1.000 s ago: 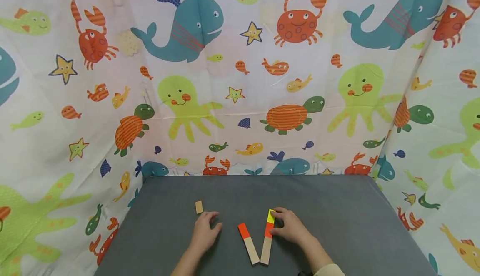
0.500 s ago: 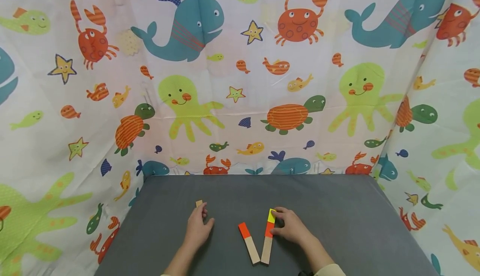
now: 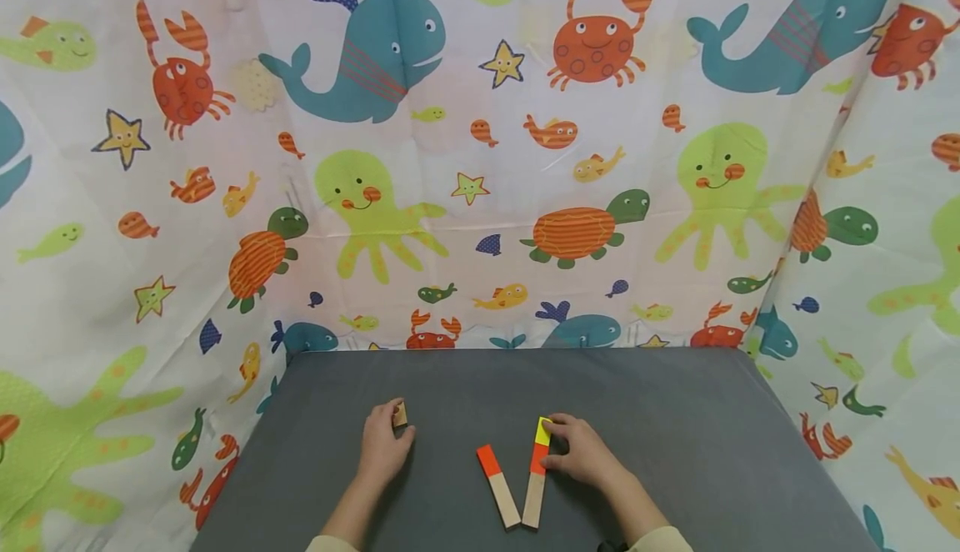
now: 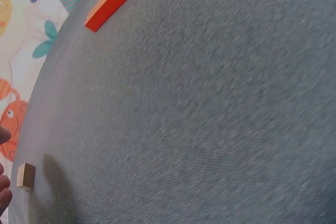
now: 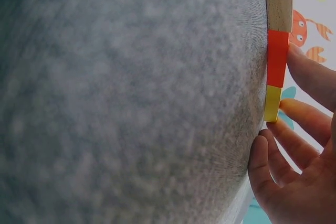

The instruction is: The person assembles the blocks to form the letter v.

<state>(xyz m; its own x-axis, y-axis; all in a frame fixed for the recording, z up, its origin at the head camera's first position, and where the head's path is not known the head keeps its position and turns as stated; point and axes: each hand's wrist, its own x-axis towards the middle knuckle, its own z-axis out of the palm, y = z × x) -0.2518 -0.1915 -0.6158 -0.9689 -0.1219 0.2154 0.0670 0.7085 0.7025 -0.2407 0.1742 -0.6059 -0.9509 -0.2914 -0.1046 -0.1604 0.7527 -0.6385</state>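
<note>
In the head view, a small plain wooden block (image 3: 401, 414) lies at the left, between the fingertips and thumb of my left hand (image 3: 381, 444). The left wrist view has that wooden block (image 4: 26, 176) on the cloth, thumb and fingers spread close by it. My right hand (image 3: 583, 452) rests beside a row made of a yellow block (image 3: 542, 431), a red block (image 3: 538, 459) and a longer wooden block (image 3: 532, 500). In the right wrist view its thumb touches the red block (image 5: 276, 59), while fingertips reach the side and end of the yellow block (image 5: 272, 104).
A second slanting row, a red block (image 3: 488, 460) ahead of a long wooden block (image 3: 504, 502), meets the first near the front, forming a V. Grey cloth (image 3: 645, 393) covers the table. A curtain (image 3: 480, 243) printed with sea animals encloses the back and sides.
My left hand has moved left and slightly forward, from the near right of the small wooden block to around it. The right hand and both block rows have stayed in place.
</note>
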